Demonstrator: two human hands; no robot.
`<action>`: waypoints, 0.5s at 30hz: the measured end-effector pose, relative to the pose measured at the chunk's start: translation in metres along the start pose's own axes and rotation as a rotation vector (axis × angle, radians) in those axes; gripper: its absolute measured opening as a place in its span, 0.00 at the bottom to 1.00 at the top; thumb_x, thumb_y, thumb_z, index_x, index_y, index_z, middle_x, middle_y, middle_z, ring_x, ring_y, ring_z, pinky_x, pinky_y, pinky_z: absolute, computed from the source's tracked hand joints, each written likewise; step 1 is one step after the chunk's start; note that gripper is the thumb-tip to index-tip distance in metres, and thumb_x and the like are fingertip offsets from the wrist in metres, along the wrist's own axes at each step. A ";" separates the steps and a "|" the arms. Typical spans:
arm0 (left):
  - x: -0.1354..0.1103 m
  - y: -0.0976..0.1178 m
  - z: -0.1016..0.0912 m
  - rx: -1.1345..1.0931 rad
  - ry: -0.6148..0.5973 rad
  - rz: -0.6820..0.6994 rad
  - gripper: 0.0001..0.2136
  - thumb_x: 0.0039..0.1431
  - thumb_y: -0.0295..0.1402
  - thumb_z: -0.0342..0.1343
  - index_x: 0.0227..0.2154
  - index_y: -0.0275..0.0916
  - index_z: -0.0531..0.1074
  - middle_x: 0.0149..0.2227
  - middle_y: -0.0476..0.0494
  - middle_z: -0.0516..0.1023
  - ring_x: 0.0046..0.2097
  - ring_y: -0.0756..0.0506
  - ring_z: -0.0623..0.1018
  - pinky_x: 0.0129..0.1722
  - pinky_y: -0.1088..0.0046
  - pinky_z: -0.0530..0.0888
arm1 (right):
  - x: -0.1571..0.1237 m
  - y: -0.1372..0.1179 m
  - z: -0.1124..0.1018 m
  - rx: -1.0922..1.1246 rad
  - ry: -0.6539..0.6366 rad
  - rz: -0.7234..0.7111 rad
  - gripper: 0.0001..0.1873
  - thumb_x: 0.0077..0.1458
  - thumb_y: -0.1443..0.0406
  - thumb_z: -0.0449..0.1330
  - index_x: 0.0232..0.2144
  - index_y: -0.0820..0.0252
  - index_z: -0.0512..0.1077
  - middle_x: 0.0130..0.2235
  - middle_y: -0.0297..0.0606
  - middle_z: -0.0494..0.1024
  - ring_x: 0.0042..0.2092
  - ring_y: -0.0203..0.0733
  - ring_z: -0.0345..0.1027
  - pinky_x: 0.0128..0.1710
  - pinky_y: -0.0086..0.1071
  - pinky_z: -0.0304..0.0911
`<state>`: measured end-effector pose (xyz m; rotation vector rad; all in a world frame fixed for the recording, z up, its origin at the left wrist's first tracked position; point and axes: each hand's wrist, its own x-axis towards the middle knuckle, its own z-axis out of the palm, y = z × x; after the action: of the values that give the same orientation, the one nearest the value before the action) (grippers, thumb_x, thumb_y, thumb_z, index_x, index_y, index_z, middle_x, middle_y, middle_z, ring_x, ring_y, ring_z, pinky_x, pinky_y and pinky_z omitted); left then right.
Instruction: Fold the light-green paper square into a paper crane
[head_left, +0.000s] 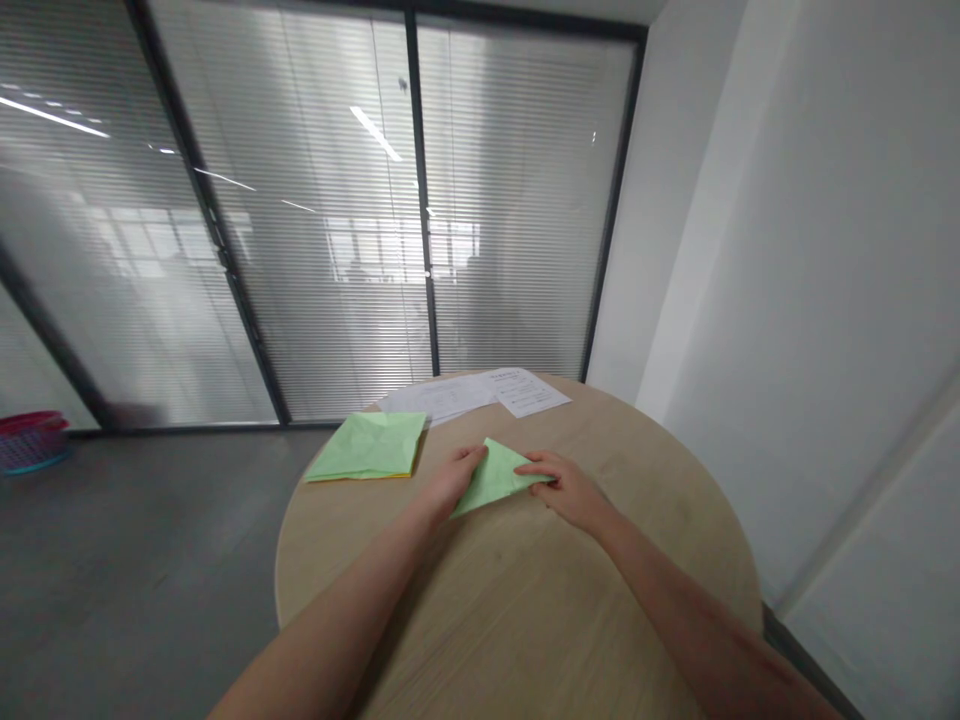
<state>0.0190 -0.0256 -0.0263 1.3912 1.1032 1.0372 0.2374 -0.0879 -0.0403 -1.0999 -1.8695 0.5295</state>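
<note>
**Handling the green paper (496,478) near the middle of the round table (510,620)**

Beyond the left side of the table, a red and blue basket (34,440) is sitting on the floor. On the table's left part, a paper stack (375,445) is lying with green on top and a yellow edge showing underneath. At the table's far edge, white papers (529,392) are lying spread out, partly overlapping.

Near the table's middle, your left hand (450,478) is pinching the left side of the green paper, thumb on top; the fingers underneath are mostly hiding from view. The green paper is coming to a point toward the table's far edge and seems to be folded. Whether its underside is touching the table, you cannot tell from here. Your right hand (568,490) is gripping the paper's right corner, fingers drawn close together with almost no gap.

For a clean job, you are probably wanting a light, steady pinch on the left while the right fingers are lining up the edges. Resting the paper flat on the table should be helping any crease come out sharp; squeezing in mid-air would be risking wrinkles or a skewed corner.
</note>
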 end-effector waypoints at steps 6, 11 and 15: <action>-0.001 0.001 -0.002 0.168 -0.064 0.081 0.18 0.51 0.49 0.60 0.27 0.37 0.78 0.25 0.48 0.76 0.27 0.47 0.69 0.27 0.73 0.62 | 0.000 -0.005 0.000 -0.093 -0.059 0.001 0.18 0.51 0.72 0.60 0.43 0.55 0.81 0.45 0.42 0.79 0.45 0.44 0.73 0.45 0.35 0.67; -0.001 0.004 -0.005 0.231 -0.133 0.149 0.15 0.53 0.45 0.58 0.27 0.37 0.79 0.23 0.50 0.74 0.25 0.49 0.67 0.25 0.74 0.60 | 0.001 -0.004 -0.002 0.062 -0.016 0.064 0.13 0.52 0.59 0.65 0.39 0.57 0.80 0.50 0.45 0.77 0.48 0.47 0.72 0.40 0.35 0.68; -0.001 0.003 -0.003 0.268 -0.256 0.159 0.15 0.53 0.44 0.58 0.32 0.37 0.80 0.26 0.49 0.76 0.25 0.49 0.69 0.25 0.74 0.62 | 0.004 0.002 -0.002 0.157 0.032 0.195 0.15 0.54 0.56 0.62 0.39 0.58 0.79 0.38 0.41 0.81 0.36 0.42 0.73 0.36 0.34 0.67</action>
<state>0.0157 -0.0265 -0.0228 1.7960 0.9782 0.8131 0.2392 -0.0833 -0.0386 -1.1837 -1.6718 0.7518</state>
